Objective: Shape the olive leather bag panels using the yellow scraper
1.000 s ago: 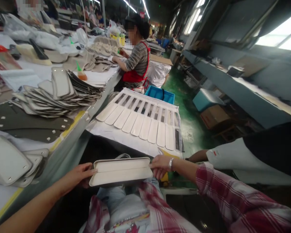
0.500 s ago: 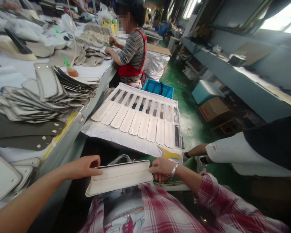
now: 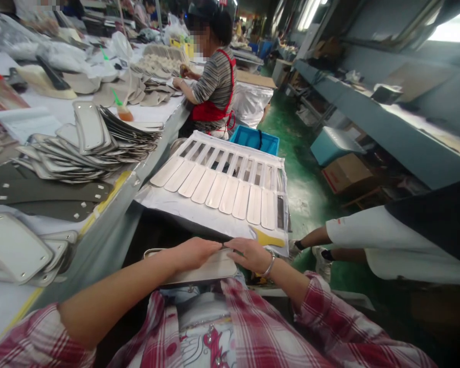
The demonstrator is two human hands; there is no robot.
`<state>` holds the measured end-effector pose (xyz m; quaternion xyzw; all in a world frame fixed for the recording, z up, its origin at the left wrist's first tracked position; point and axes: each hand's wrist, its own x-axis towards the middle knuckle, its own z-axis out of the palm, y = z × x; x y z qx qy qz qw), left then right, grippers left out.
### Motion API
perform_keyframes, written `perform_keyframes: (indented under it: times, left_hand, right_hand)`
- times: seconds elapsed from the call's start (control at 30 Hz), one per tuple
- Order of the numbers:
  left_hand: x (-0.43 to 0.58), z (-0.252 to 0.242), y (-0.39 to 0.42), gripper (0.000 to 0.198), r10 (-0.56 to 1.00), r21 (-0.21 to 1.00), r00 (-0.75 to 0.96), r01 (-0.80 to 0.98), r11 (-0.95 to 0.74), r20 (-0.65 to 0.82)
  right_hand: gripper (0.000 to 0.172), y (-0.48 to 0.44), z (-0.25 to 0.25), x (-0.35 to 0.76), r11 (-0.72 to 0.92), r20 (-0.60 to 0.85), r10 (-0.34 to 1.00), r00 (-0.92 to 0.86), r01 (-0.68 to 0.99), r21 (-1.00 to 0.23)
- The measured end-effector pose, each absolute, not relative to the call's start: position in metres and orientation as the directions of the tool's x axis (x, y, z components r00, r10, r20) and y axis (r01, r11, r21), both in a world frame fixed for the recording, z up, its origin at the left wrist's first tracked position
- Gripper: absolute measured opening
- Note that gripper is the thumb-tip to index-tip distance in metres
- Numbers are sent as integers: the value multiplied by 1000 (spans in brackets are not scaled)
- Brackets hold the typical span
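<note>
In front of my chest is a long cream panel (image 3: 214, 269) with rounded corners, looking like a folded bag part. My left hand (image 3: 195, 253) lies across its far edge, fingers together and gripping it. My right hand (image 3: 252, 254) pinches the same edge near the right end, its fingertips meeting those of the left. The hands cover much of the panel's upper side. Just beyond them, a white slotted board (image 3: 168, 208) carries a row of several similar cream strips (image 3: 209, 190). A yellow spreader-like tool (image 3: 270, 238) rests at the board's near right corner.
To the left, a long table (image 3: 153, 148) bears a pile of rimmed panels (image 3: 61, 153), more panels (image 3: 17, 250) and a green-tipped bottle (image 3: 124, 112). A co-worker (image 3: 214, 76) sits ahead beside a blue crate (image 3: 255, 139). Another person's legs (image 3: 310, 239) are close on the right.
My left hand has moved right from the panel's left end to its middle, meeting my right hand. The panel's open fold has been pressed closed and tilted flatter. The view has shifted slightly left.
</note>
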<state>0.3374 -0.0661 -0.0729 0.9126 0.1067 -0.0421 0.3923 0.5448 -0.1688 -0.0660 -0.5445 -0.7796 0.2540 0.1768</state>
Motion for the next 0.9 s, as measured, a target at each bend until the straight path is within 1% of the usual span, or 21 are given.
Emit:
perform_keyframes:
  times: [0.03,0.07,0.13,0.2,0.27,0.37,0.43,0.5,0.6,0.7,0.8,0.9]
  left_hand:
    - [336,-74,-68,48,149,662,976,219,-717,-161]
    - [336,-75,-69,50,131,605,979,200,-771,-157]
    - [337,-76,-71,55,95,489,984,158,-858,-150]
    - [339,-75,-73,57,84,423,985,141,-895,-152]
    - [338,-73,-73,58,88,388,983,145,-910,-159]
    - [329,-67,-68,55,117,405,977,181,-896,-178]
    - [316,-63,-63,50,141,453,969,221,-864,-205]
    - [302,-60,-57,49,173,481,957,269,-834,-234]
    - [287,-58,-54,52,192,438,943,298,-848,-271]
    - [283,-58,-53,54,156,373,944,262,-890,-290]
    - [277,-60,-51,53,136,360,952,232,-904,-273]
    - [265,-62,-46,50,132,383,959,224,-896,-251]
  right_hand:
    - [34,-168,-64,545,277,-19,935,-353,764,-582]
    - [34,-165,-62,545,242,-56,941,-334,777,-581]
    - [36,-157,-59,545,119,-167,950,-263,802,-585]
    - [35,-147,-56,546,37,-267,934,-239,806,-591]
    - [28,-136,-56,547,41,-323,900,-292,795,-605]
    - [22,-122,-55,547,61,-380,858,-345,804,-591]
    - [21,-114,-54,546,36,-430,838,-336,821,-570]
    - [23,-106,-54,544,-5,-490,802,-342,817,-577]
    - [33,-96,-59,539,-56,-537,726,-430,741,-669]
    - [43,-89,-69,530,-103,-533,675,-510,650,-753]
    - [46,-85,-78,521,-101,-528,638,-560,619,-779]
    - [47,-80,-79,508,-64,-529,588,-612,617,-784]
